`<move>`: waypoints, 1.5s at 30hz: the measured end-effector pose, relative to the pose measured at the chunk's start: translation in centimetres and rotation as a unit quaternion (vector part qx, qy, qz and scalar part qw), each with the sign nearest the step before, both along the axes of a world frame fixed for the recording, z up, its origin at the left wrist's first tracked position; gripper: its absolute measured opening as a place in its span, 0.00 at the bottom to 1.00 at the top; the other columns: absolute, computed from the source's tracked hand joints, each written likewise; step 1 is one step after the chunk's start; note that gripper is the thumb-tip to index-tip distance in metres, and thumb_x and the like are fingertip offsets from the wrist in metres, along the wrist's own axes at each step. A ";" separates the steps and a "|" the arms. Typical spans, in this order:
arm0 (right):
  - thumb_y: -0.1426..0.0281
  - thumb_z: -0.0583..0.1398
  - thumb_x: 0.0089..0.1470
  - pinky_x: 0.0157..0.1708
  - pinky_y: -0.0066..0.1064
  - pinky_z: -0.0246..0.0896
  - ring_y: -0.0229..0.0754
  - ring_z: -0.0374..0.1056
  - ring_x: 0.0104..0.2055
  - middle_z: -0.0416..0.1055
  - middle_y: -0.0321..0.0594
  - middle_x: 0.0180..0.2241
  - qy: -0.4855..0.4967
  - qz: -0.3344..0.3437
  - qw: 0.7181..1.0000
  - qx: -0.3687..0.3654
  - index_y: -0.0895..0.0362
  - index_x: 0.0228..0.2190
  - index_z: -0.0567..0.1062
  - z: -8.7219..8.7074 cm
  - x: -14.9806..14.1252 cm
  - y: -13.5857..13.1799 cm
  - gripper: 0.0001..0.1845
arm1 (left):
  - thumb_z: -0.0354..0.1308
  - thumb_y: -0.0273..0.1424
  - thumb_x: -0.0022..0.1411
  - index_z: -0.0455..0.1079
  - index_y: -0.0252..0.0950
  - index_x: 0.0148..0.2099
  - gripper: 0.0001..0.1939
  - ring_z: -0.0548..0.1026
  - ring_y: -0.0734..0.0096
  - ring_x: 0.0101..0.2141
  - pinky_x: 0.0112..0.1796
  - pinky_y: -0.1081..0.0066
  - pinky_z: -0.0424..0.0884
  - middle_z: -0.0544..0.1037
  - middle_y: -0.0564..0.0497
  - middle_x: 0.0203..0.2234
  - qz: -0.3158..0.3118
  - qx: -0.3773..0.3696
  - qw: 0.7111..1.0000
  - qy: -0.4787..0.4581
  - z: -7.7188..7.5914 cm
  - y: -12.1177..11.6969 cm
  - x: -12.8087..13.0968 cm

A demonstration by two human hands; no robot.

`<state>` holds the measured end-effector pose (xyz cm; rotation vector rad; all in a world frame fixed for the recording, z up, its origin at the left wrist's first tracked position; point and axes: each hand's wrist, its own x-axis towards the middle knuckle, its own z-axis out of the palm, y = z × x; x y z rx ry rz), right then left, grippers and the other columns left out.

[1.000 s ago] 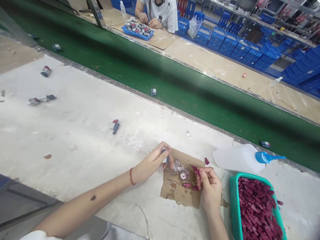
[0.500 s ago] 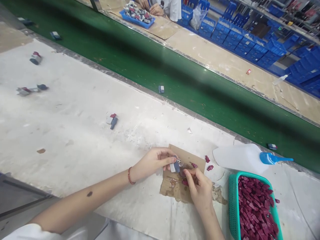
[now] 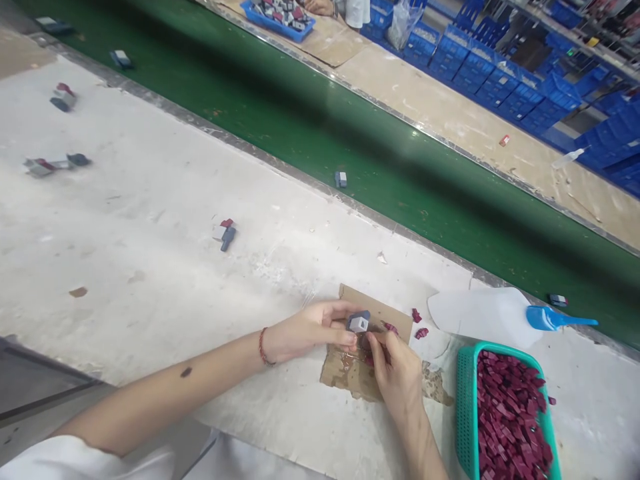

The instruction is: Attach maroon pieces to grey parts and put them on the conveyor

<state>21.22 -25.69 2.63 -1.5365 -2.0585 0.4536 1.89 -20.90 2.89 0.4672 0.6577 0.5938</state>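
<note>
My left hand [image 3: 320,330] grips a small dark blue-grey and white plastic part [image 3: 359,323] between thumb and fingers, with a square opening in its white face towards me. Close beside it, my right hand [image 3: 400,370] is closed in a pinch; whatever is between those fingertips is too small or hidden to make out. Both hands are over a piece of brown cardboard [image 3: 350,383] with wet, shiny stains. A maroon piece [image 3: 391,328] lies on the cardboard, partly behind the right hand, and two more maroon pieces [image 3: 421,333] lie just off its right edge.
At right stand a green basket [image 3: 466,413] of maroon pieces and a white bottle [image 3: 480,313] with blue nozzle, lying down. Beyond runs a green conveyor belt [image 3: 280,127] carrying several parts. Assembled parts [image 3: 226,235] lie leftward. Across the belt, a person's hand is near a blue tray [image 3: 280,25].
My left hand has turned the plastic part so its white face with the opening shows. My right hand stays pinched beside it. Parts on the belt have shifted rightward.
</note>
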 end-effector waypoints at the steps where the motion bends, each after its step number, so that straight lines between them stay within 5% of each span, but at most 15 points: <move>1: 0.67 0.53 0.65 0.21 0.27 0.56 0.37 0.64 0.19 0.70 0.36 0.19 0.003 -0.001 1.000 -0.002 0.53 0.25 0.71 0.1 0.0 0.0 0.16 | 0.75 0.34 0.45 0.70 0.33 0.45 0.27 0.75 0.76 0.26 0.32 0.74 0.71 0.77 0.52 0.30 -0.013 0.020 1.000 0.006 -0.1 -0.1 0.1; 7: 0.66 0.53 0.64 0.22 0.27 0.58 0.38 0.65 0.19 0.73 0.37 0.22 0.038 -0.003 0.999 -0.033 0.53 0.26 0.72 0.3 -0.2 0.1 0.15 | 0.51 0.47 0.66 0.66 0.35 0.46 0.20 0.71 0.75 0.23 0.24 0.74 0.64 0.72 0.52 0.30 -0.081 0.206 0.971 0.088 -0.2 -1.1 0.4; 12: 0.65 0.53 0.64 0.21 0.27 0.56 0.37 0.62 0.18 0.68 0.35 0.18 0.034 -0.018 0.998 -0.041 0.53 0.24 0.71 0.3 -0.2 0.0 0.16 | 0.40 0.40 0.72 0.67 0.36 0.51 0.19 0.72 0.67 0.30 0.35 0.69 0.67 0.75 0.50 0.28 -0.071 0.410 0.887 0.200 0.0 -1.8 0.1; 17: 0.64 0.55 0.62 0.19 0.26 0.56 0.36 0.62 0.18 0.69 0.34 0.18 0.139 -0.061 0.984 -0.094 0.54 0.25 0.72 0.5 -0.2 -0.1 0.15 | 0.40 0.37 0.72 0.65 0.34 0.54 0.19 0.73 0.57 0.46 0.47 0.62 0.67 0.76 0.39 0.46 -0.046 0.532 0.810 0.243 -0.6 -1.9 0.2; 21: 0.56 0.60 0.57 0.18 0.26 0.56 0.36 0.61 0.18 0.67 0.34 0.17 0.263 -0.163 0.946 -0.101 0.55 0.21 0.71 0.9 -0.1 -0.2 0.19 | 0.37 0.39 0.72 0.65 0.35 0.55 0.21 0.72 0.56 0.47 0.49 0.61 0.67 0.76 0.39 0.46 -0.062 0.534 0.805 0.250 -0.7 -2.0 0.3; 25: 0.53 0.62 0.54 0.17 0.25 0.55 0.35 0.59 0.17 0.66 0.33 0.16 0.332 -0.178 0.923 -0.085 0.55 0.20 0.70 1.6 -0.5 -0.4 0.22 | 0.36 0.41 0.72 0.66 0.35 0.54 0.22 0.73 0.56 0.45 0.46 0.61 0.68 0.76 0.39 0.44 -0.073 0.543 0.797 0.255 -0.8 -2.0 0.3; 31: 0.59 0.62 0.57 0.20 0.26 0.59 0.36 0.63 0.20 0.69 0.34 0.18 0.357 -0.119 0.925 -0.048 0.55 0.21 0.72 2.1 -1.6 -0.6 0.18 | 0.34 0.40 0.73 0.66 0.33 0.52 0.23 0.72 0.55 0.45 0.47 0.61 0.66 0.76 0.38 0.43 -0.083 0.577 0.769 0.261 -1.1 -1.9 0.4; 45: 0.63 0.61 0.59 0.22 0.27 0.64 0.37 0.68 0.22 0.72 0.35 0.21 0.343 -0.095 0.933 -0.059 0.55 0.23 0.74 2.0 -1.8 -0.7 0.14 | 0.35 0.39 0.73 0.66 0.33 0.53 0.23 0.72 0.55 0.48 0.52 0.59 0.65 0.76 0.38 0.45 -0.098 0.579 0.766 0.263 -1.1 -1.9 0.4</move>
